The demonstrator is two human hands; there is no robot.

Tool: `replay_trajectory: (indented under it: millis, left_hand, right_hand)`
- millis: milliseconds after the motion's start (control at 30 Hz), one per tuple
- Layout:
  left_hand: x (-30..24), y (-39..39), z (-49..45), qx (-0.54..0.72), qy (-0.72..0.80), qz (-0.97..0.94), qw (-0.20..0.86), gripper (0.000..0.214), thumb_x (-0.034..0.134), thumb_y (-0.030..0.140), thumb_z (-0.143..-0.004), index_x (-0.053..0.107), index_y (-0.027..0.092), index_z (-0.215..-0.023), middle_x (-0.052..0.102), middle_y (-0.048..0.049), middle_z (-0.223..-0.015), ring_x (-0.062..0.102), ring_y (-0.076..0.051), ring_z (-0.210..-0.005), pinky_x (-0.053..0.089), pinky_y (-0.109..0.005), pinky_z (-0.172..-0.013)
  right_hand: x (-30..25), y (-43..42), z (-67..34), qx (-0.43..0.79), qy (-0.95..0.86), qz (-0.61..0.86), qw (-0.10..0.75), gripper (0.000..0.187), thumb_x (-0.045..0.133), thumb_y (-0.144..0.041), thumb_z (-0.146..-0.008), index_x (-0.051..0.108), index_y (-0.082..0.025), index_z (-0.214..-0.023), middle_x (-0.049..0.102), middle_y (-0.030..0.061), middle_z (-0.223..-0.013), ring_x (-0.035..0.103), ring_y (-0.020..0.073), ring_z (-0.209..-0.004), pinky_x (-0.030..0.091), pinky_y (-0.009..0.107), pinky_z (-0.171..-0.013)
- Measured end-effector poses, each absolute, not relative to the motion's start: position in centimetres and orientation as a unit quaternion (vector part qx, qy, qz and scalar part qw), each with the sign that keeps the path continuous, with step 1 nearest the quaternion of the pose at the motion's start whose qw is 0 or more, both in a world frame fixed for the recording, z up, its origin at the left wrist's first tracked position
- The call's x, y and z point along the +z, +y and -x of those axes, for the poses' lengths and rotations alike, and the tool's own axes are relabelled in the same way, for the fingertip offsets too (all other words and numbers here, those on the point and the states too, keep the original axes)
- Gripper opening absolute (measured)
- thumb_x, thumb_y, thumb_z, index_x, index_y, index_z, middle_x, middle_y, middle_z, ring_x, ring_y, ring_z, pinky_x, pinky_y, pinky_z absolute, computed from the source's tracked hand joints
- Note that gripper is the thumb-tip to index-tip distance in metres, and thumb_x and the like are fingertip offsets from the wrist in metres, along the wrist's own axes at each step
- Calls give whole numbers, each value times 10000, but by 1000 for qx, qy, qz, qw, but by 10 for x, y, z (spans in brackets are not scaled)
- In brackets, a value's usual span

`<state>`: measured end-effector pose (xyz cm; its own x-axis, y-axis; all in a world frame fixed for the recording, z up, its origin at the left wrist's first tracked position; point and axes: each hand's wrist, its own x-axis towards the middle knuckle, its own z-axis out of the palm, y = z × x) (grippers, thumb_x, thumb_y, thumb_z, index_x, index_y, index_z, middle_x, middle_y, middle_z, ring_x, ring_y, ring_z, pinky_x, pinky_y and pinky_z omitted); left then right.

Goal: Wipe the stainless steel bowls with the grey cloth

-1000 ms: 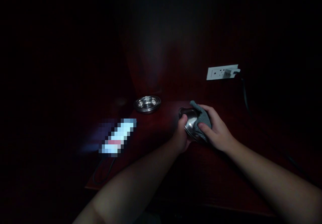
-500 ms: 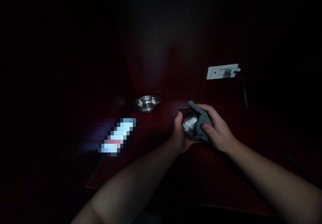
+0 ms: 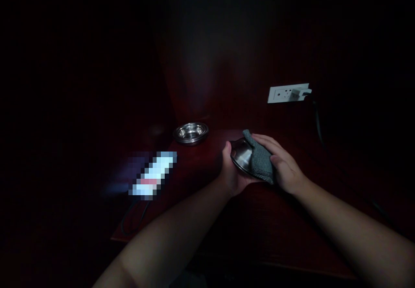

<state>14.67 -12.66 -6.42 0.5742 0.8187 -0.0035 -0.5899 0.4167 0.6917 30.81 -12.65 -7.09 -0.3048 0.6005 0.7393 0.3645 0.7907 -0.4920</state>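
Note:
A shiny metal bowl (image 3: pixel 242 153), tilted with its outside facing up, is held above the dark red table. My left hand (image 3: pixel 231 175) is closed on its left and lower rim, the thumb over the near edge. A grey cloth (image 3: pixel 262 160) covers the right part of the bowl. My right hand (image 3: pixel 285 167) presses the cloth against the bowl, its fingers curved over the far side and the thumb on the cloth. The bowl's inside is hidden.
Several stacked metal bowls (image 3: pixel 191 132) stand at the back left of the table (image 3: pixel 194 171). A lit, pixelated phone-like slab (image 3: pixel 155 175) lies at the left with a cable. On the back wall is a socket (image 3: pixel 288 93) with a plug and cord.
My right thumb has slid right and lifted off its earlier grip, so more of the grey cloth shows. The bowl is still in my left hand, hardly moved.

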Motion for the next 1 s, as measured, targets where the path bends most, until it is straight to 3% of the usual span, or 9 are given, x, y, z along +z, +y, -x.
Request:
replay_trajectory:
  millis: [167,400,1000]
  left_hand:
    - [-61,-127,-146,427,173,-315,830,810,240,793,-815,558,193,-1256,545,-161,-1352,488,-387,-1249,391,-612,-978]
    - [-60,-131,-148,448,181,-321,814,741,307,751,-835,579,188,-1232,606,-144,-1254,545,-351,-1178,452,-546,-936]
    - [-66,-135,-152,444,191,-335,809,707,455,740,-762,616,165,-1139,671,-130,-1144,562,-350,-1180,444,-516,-978]
  right_hand:
    - [-69,-127,-307,67,-806,309,499,503,349,-478,-961,478,-282,-1405,496,90,-1419,430,318,-1320,313,553,-1106]
    - [-66,-134,-297,38,-798,317,511,522,514,-428,-905,480,-230,-1387,508,141,-1377,476,320,-1284,370,540,-1079]
    - [-62,-139,-293,-1,-793,323,516,665,705,-432,-764,495,-221,-1359,525,163,-1344,510,344,-1253,410,547,-1047]
